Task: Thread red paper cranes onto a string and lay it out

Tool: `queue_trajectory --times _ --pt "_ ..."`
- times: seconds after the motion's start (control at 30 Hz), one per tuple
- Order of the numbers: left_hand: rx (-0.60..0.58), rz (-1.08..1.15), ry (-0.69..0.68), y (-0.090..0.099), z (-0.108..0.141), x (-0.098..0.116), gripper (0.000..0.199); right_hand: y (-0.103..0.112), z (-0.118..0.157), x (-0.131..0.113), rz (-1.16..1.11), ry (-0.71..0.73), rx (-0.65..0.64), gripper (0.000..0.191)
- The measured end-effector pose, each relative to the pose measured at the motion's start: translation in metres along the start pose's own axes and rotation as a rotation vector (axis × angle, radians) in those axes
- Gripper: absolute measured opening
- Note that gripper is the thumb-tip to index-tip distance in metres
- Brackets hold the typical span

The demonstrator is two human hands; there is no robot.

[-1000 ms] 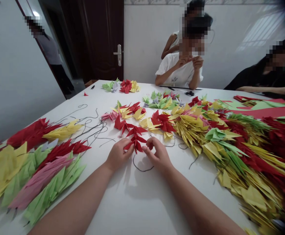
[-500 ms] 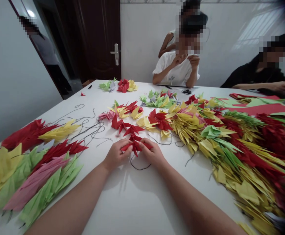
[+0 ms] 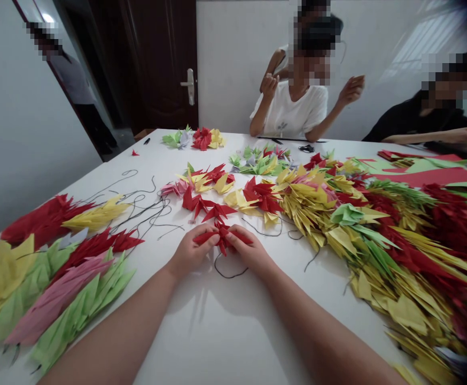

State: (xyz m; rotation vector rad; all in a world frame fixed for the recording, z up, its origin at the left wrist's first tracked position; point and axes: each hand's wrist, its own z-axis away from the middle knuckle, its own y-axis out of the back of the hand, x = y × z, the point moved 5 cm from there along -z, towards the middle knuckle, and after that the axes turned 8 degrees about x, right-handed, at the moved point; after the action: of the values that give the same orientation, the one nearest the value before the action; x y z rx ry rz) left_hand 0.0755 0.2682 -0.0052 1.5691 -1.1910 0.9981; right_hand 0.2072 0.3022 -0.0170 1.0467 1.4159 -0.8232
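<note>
A red origami crane (image 3: 222, 241) is pinched between both hands above the white table. My left hand (image 3: 195, 247) closes on its left wing, thumb toward the middle of the fold. On the other side my right hand (image 3: 244, 247) grips the right wing between thumb and fingers. Below the folded paper a black cord (image 3: 230, 277) curves in a loop on the tabletop; whether it joins the crane I cannot tell. Just beyond the fingers lie more red folded cranes (image 3: 218, 211), one touching or nearly touching the held one.
Strung bundles of folded paper, such as a green one (image 3: 85, 305), lie at left beside loose black cords (image 3: 137, 208). A large yellow heap (image 3: 378, 283) fills the right. Red paper sheets (image 3: 426, 177) lie behind it. A person in a white shirt (image 3: 293, 109) sits across the table (image 3: 217, 342).
My fingers have spread the crane's wings slightly wider, both hands staying in place. Across the table, the person in white has moved both hands apart and turned the head.
</note>
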Motion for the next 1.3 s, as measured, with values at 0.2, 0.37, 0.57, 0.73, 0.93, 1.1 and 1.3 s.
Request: queue_trajectory --times 0.2,0.37,0.57,0.73,0.93,1.1,1.3 --pt "-0.039 0.023 0.037 -0.001 0.003 -0.001 0.023 -0.002 -0.001 0.005 -0.178 -0.125 -0.019 0.035" --pt "0.035 0.037 0.081 0.0 0.0 -0.004 0.023 -0.004 0.001 0.001 -0.128 -0.056 -0.062 0.032" --pt "0.071 0.119 0.082 0.0 0.0 -0.001 0.029 -0.004 0.002 -0.003 -0.055 -0.024 -0.055 0.032" --pt "0.042 0.118 0.059 0.001 0.001 -0.002 0.03 -0.007 0.001 0.001 -0.062 -0.05 -0.063 0.032" --pt "0.054 0.016 0.063 -0.001 0.0 -0.003 0.026 -0.006 0.0 0.003 -0.063 -0.023 -0.039 0.033" --pt "-0.022 -0.009 0.121 -0.005 0.002 -0.004 0.027 -0.006 0.002 -0.004 -0.019 0.052 -0.041 0.033" --pt "0.058 -0.007 0.08 0.003 0.0 -0.002 0.027 -0.008 0.005 -0.007 0.067 0.024 -0.122 0.032"
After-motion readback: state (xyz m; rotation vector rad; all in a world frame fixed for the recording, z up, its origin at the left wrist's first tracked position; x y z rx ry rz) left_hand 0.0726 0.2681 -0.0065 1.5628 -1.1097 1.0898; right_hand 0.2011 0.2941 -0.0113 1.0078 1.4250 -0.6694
